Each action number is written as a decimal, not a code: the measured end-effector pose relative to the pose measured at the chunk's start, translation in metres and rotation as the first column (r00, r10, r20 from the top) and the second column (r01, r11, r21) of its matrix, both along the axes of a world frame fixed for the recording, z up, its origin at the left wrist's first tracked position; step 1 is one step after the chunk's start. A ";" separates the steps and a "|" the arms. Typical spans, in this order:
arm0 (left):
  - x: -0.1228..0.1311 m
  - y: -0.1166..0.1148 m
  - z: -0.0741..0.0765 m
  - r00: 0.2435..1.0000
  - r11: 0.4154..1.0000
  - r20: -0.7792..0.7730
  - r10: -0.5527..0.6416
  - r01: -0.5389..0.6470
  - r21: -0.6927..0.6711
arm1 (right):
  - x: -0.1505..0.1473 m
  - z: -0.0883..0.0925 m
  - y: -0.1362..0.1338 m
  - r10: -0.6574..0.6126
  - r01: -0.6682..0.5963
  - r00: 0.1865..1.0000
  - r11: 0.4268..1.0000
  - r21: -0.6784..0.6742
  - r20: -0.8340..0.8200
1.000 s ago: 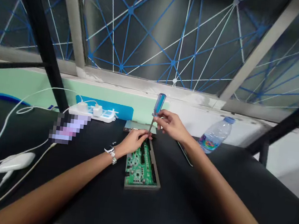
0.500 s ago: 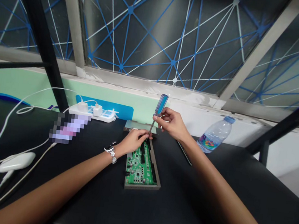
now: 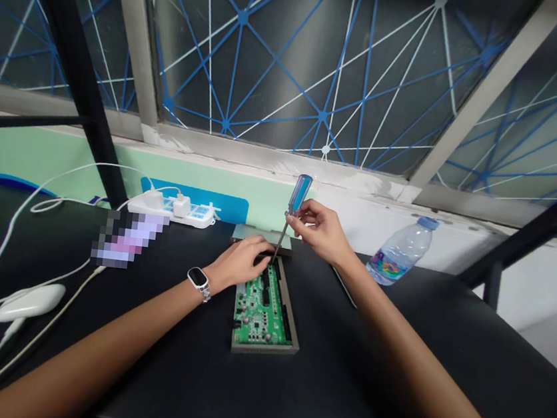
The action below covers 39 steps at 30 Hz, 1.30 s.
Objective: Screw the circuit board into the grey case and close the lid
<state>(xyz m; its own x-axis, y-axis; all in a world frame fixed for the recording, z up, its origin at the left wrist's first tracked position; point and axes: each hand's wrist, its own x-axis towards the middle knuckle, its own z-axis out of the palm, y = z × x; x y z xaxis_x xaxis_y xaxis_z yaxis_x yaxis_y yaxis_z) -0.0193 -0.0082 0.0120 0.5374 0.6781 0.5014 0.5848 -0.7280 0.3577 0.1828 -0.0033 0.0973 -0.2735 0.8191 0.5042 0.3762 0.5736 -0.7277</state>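
Green, the board (image 3: 257, 317) lies out from the middle of the far edge of the surface (image 3: 337, 403). It looks stiff but easy to hurt; its frame (image 3: 265, 350) seems best to hold. The right grip (image 3: 323, 231) pinches the driver (image 3: 301, 193); the left grip (image 3: 238, 263) spreads loosely by the board's far end.

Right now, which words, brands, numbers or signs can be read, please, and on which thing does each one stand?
No text can be read.
Bottle label: coloured print, too blurred.
Circuit board: pale marks, too small.
Power strip: any marking too small.
Watch: dark screen, no readable sign.
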 end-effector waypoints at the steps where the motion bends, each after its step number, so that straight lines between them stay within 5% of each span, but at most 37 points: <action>1: -0.004 0.000 0.001 0.998 1.000 -0.067 0.011 -0.010 0.019 | 0.000 0.000 0.000 -0.002 0.002 1.000 1.000 0.000 0.002; 8: -0.012 0.004 0.002 0.975 0.999 -0.217 0.051 -0.052 0.001 | -0.001 0.003 -0.003 -0.005 0.005 1.000 1.000 0.008 0.002; 19: -0.011 0.005 -0.001 0.994 0.996 -0.105 0.022 -0.031 -0.086 | -0.004 0.000 -0.004 -0.022 0.022 1.000 1.000 0.021 -0.005; 27: -0.038 0.006 0.031 0.991 0.994 -0.093 0.091 -0.096 -0.053 | -0.003 -0.005 0.000 -0.037 0.036 0.999 0.999 -0.034 -0.038; 31: -0.067 0.011 0.031 0.978 0.966 -0.182 0.100 -0.139 -0.217 | -0.003 -0.006 0.000 -0.025 0.022 0.998 0.998 -0.053 -0.050; 35: -0.085 0.011 0.022 0.956 0.879 -0.258 0.136 -0.237 -0.415 | -0.006 -0.005 -0.002 -0.010 0.004 0.998 0.997 -0.083 -0.063; 39: -0.088 0.008 0.025 0.946 0.839 -0.296 0.132 -0.265 -0.476 | -0.009 -0.003 -0.005 0.022 -0.031 0.998 0.988 -0.149 -0.060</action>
